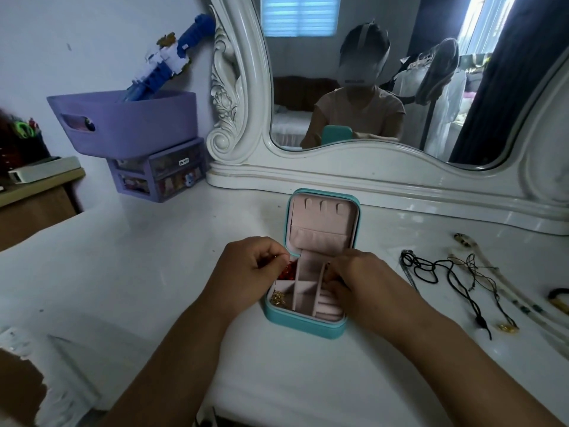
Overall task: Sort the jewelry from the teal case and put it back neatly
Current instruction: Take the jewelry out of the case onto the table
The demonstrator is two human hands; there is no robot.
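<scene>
- Head view: teal case (303, 325) lies open at centre of the white table (154, 272).
- Left hand (246, 269), at the case's 10 o'clock, pinches something tiny; what, cannot be told.
- Right hand (354, 282), fingers curled, reaches into the 3 o'clock compartment.
- Necklaces (455, 278) lie at 3 o'clock, apart.

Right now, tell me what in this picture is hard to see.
Head view: wide-angle bending curves the mirror frame; dim bluish light; glare at the window reflection top right; both hands hide parts of the teal case.
</scene>
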